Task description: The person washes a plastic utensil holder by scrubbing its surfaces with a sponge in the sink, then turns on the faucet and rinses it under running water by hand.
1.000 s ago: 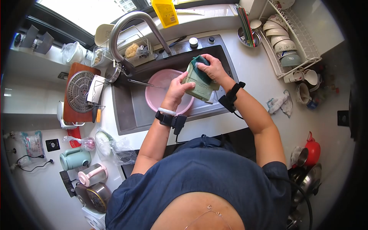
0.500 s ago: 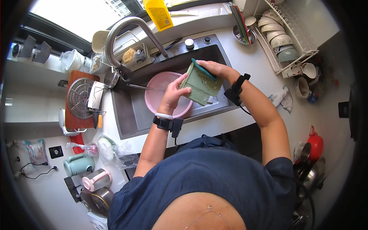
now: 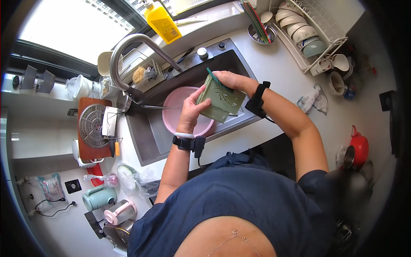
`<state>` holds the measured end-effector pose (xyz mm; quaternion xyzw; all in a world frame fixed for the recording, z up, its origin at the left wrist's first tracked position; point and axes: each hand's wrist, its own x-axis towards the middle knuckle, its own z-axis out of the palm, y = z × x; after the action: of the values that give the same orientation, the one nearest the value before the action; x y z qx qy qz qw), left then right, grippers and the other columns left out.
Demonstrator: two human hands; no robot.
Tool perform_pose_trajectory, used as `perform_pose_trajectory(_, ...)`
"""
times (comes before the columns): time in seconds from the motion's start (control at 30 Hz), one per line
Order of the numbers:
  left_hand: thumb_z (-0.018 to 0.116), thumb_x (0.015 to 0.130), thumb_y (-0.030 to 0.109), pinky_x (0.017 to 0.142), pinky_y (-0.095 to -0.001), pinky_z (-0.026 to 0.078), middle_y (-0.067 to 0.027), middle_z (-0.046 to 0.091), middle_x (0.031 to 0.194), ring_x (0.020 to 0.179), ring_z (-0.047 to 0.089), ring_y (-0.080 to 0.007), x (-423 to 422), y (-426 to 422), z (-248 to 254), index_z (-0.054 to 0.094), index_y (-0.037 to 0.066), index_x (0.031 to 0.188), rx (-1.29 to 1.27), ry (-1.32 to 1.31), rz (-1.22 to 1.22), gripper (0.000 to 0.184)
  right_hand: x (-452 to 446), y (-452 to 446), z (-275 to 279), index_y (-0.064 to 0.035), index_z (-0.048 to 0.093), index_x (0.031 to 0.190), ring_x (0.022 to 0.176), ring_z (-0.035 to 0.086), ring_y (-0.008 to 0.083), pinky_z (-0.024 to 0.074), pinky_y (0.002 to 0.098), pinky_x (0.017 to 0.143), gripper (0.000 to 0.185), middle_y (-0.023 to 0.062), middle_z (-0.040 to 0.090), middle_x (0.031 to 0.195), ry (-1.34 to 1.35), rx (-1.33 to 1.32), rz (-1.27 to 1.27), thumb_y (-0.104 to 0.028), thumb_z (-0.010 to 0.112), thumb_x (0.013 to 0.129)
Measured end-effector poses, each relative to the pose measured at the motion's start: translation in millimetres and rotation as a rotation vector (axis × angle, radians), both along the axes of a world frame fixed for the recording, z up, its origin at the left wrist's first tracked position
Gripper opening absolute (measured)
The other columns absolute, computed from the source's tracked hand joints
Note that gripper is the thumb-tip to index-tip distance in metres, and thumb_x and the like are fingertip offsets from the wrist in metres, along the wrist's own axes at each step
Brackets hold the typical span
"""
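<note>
left hand (image 3: 192, 109) grips patterned, angular green container (image 3: 223, 102), apparently plastic; right hand (image 3: 231, 80) holds thin teal scrub pad (image 3: 214, 79) against it.

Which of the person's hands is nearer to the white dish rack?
Right. The right hand is above the sink, on the side toward the white dish rack; the left hand, above the pink basin, is farther from it.

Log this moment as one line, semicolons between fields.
left hand: grips green container; right hand: holds teal pad against it; place: over sink; nearby: pink basin in sink
</note>
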<state>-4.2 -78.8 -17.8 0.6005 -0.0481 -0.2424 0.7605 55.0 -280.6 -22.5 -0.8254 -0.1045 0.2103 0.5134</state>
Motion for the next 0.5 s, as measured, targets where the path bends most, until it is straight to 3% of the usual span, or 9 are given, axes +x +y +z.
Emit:
perform_pose_trajectory(0.03,0.072,0.073,0.006,0.096,-0.0258,0.038,-0.0067,0.057,0.12,0.108,0.054,-0.0135,1,-1,-1,0.045,0.0,0.131,0.016,-0.011,0.025,0.064,3,1,-9,0.0029,0.058,0.102,0.09,0.059,0.03,0.0441,0.0405,0.081,0.047,0.0212,0.061,0.104,-0.001,0.0,-0.003,-0.031,0.026,0.092)
perform_pose_trajectory(0.1,0.072,0.074,0.006,0.095,-0.0255,0.038,-0.0065,0.057,0.12,0.107,0.054,-0.0132,2,-2,-8,0.044,0.001,0.132,0.031,-0.019,0.051,0.064,6,8,-24,0.004,0.055,0.103,0.094,0.058,0.0368,0.0438,0.0422,0.084,0.042,0.0256,0.058,0.106,-0.448,-0.104,0.033,-0.024,0.026,0.092)
perform_pose_trajectory(0.13,0.072,0.073,0.007,0.095,-0.0253,0.038,-0.0061,0.057,0.119,0.106,0.053,-0.0131,4,-1,-15,0.046,0.001,0.131,0.075,-0.046,0.076,0.064,4,8,-32,0.0051,0.054,0.106,0.097,0.055,0.041,0.0425,0.0425,0.088,0.041,0.0276,0.056,0.108,-0.516,-0.191,0.022,-0.02,0.025,0.092)
perform_pose_trajectory(0.2,0.073,0.073,0.008,0.094,-0.025,0.038,-0.0057,0.056,0.117,0.106,0.053,-0.0129,6,-4,-13,0.047,0.001,0.13,0.117,-0.074,0.106,0.063,2,8,-32,0.0047,0.054,0.107,0.098,0.056,0.0383,0.0427,0.0414,0.088,0.041,0.0259,0.057,0.108,-0.556,-0.111,-0.024,-0.023,0.027,0.092)
perform_pose_trajectory(0.27,0.075,0.069,0.01,0.093,-0.0255,0.039,-0.0054,0.053,0.112,0.104,0.051,-0.0141,4,-5,-7,0.052,0.003,0.126,0.303,-0.296,0.124,0.062,-3,6,-27,0.0042,0.054,0.108,0.098,0.057,0.0356,0.0428,0.0402,0.087,0.042,0.0243,0.058,0.108,-0.59,-0.029,-0.066,-0.025,0.028,0.093)
perform_pose_trajectory(0.3,0.075,0.069,0.01,0.093,-0.0255,0.039,-0.0054,0.053,0.112,0.104,0.051,-0.0141,5,-5,-3,0.052,0.003,0.126,0.3,-0.296,0.133,0.062,-5,2,-15,0.0027,0.055,0.108,0.097,0.057,0.031,0.0428,0.0382,0.086,0.043,0.0208,0.059,0.107,-0.223,0.103,-0.135,-0.029,0.03,0.093)
perform_pose_trajectory(0.33,0.076,0.066,0.011,0.092,-0.0266,0.039,-0.0059,0.051,0.109,0.103,0.051,-0.0157,5,-5,1,0.055,0.004,0.125,0.465,-0.477,0.095,0.063,-6,-1,-10,0.0011,0.056,0.109,0.096,0.057,0.0264,0.0429,0.0362,0.085,0.044,0.0173,0.061,0.106,0.148,0.229,-0.201,-0.032,0.031,0.094)
perform_pose_trajectory(0.37,0.077,0.063,0.011,0.091,-0.0277,0.039,-0.0064,0.049,0.107,0.102,0.05,-0.0173,5,-4,4,0.057,0.006,0.123,0.63,-0.658,0.053,0.063,-6,-3,-15,0.0011,0.056,0.109,0.096,0.057,0.0264,0.0429,0.0362,0.085,0.044,0.0173,0.061,0.106,0.149,0.227,-0.194,-0.032,0.031,0.094)
perform_pose_trajectory(0.5,0.077,0.058,0.011,0.092,-0.0316,0.039,-0.0065,0.05,0.106,0.104,0.048,-0.0214,1,-7,12,0.06,0.012,0.119,0.616,-0.764,0.038,0.063,-2,-13,-44,-0.0059,0.06,0.106,0.089,0.055,0.0165,0.0427,0.0314,0.082,0.042,0.0073,0.061,0.101,0.321,0.344,-0.289,-0.037,0.033,0.095)
